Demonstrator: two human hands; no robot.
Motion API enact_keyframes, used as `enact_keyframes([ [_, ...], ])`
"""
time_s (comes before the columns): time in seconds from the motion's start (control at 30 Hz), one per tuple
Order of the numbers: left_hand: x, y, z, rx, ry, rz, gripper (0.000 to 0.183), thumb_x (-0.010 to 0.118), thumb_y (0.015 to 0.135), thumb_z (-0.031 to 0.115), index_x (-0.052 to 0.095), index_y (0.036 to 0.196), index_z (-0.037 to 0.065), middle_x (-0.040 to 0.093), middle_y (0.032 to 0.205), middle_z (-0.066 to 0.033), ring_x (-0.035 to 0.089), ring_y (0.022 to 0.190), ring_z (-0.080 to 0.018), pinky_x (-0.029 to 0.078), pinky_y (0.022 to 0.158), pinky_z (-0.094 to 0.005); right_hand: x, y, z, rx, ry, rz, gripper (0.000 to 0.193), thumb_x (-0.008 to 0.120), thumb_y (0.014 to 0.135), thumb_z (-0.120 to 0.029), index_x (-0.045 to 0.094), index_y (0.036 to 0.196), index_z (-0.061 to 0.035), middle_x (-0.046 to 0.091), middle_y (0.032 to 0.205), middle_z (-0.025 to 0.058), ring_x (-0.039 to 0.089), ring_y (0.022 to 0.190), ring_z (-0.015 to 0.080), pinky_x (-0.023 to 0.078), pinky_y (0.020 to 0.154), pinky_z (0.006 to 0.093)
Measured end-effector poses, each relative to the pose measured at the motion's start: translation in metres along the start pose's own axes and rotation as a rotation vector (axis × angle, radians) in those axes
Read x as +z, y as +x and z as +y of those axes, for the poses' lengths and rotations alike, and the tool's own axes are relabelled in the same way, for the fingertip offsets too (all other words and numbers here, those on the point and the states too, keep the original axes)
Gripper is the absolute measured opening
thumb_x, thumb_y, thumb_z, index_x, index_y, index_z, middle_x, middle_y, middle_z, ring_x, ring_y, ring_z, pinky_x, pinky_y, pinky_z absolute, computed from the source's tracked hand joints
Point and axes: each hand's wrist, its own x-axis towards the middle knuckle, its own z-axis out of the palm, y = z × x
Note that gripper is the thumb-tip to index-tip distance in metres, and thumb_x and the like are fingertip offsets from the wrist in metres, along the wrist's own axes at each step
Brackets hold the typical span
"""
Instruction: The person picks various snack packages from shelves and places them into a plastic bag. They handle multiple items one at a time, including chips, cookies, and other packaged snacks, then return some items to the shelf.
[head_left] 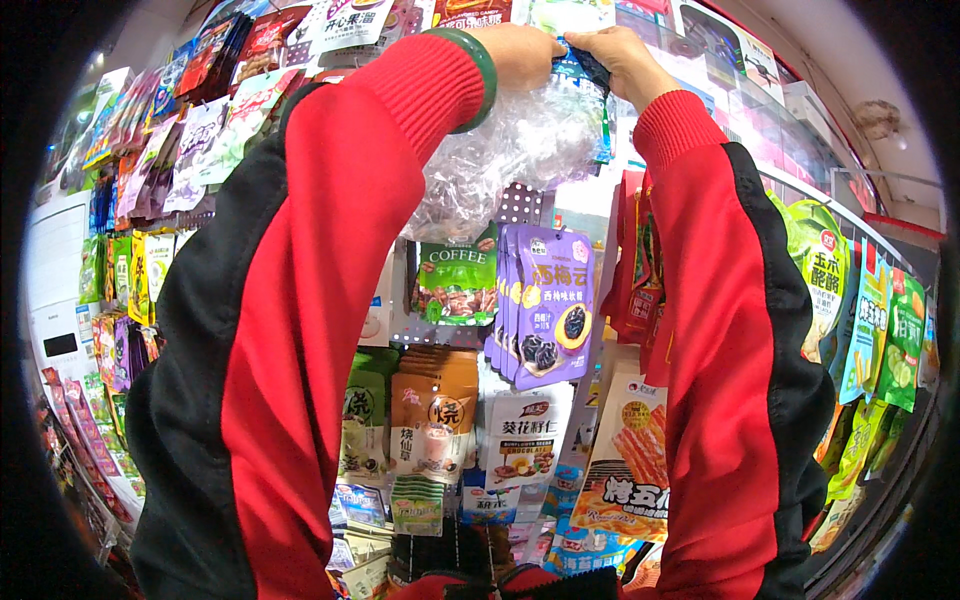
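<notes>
Both my arms reach up to the top middle of the head view. My left hand, with a green bangle at the wrist, is closed at the upper edge of a blue snack packet. On the packet's other side, my right hand pinches the same dark upper edge. A crumpled clear plastic bag hangs below my left hand and partly covers the rack. Just under it hang a green coffee candy packet and a row of purple prune candy packets.
Brown pouches, a white sunflower seed packet and an orange-and-white snack packet hang lower down. Red packets hang beside my right forearm. Further packets fill the left wall, and green pouches the right. A glass shelf stands at upper right.
</notes>
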Motion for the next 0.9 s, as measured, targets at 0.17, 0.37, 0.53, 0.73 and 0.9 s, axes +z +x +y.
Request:
enact_keyframes([
  [0.17,-0.007,0.0,0.004,-0.052,-0.019,-0.107,0.04,0.047,0.082,0.008,0.055,0.121,0.01,0.063,0.106,-0.014,0.062,0.097,-0.0284,0.049,0.085,-0.0364,0.002,-0.004,-0.001,0.014,-0.011,0.032,0.029,0.068,0.081,-0.012,0.059,0.095,0.0125,0.065,0.082,0.0151,0.064,0.066,0.0193,0.054,0.058,0.0314],
  [0.37,-0.004,-0.002,0.0,0.042,-0.01,-0.167,0.058,0.046,0.077,-0.004,0.046,0.133,0.013,0.061,0.109,-0.0211,0.062,0.096,-0.0315,0.047,0.083,-0.0383,0.001,0.002,0.008,0.031,-0.032,0.046,0.025,0.067,0.081,-0.012,0.061,0.091,0.0101,0.066,0.082,0.013,0.063,0.065,0.0177,0.052,0.057,0.0298],
  [0.53,-0.004,-0.002,0.003,-0.062,-0.072,-0.24,0.055,0.047,0.077,-0.005,0.048,0.13,0.01,0.063,0.099,-0.0216,0.064,0.087,-0.029,0.049,0.077,-0.038,0.006,0.001,0.013,-0.215,-0.662,0.111,0.017,0.069,0.08,-0.014,0.066,0.089,0.0001,0.066,0.084,0.0077,0.061,0.066,0.0126,0.05,0.061,0.0268],
  [0.73,-0.031,-0.009,0.009,-0.131,-0.176,-0.375,0.039,0.056,0.079,0.008,0.059,0.118,0.01,0.062,0.106,-0.0202,0.061,0.094,-0.0277,0.048,0.084,-0.0336,0.016,-0.023,-0.003,-0.372,-0.764,0.171,0.034,0.077,0.063,-0.029,0.066,0.075,0.0013,0.064,0.07,0.0188,0.064,0.063,0.0285,0.048,0.058,0.0369],
  [0.9,-0.035,-0.044,0.021,-0.05,-0.301,-0.046,0.031,0.057,0.079,0.009,0.064,0.109,0.005,0.064,0.1,-0.0187,0.061,0.09,-0.027,0.048,0.083,-0.0339,0.015,-0.06,0.0,-0.547,-0.755,0.217,0.029,0.073,0.068,-0.025,0.065,0.08,0.0008,0.065,0.073,0.0157,0.063,0.065,0.024,0.048,0.059,0.0335],
])
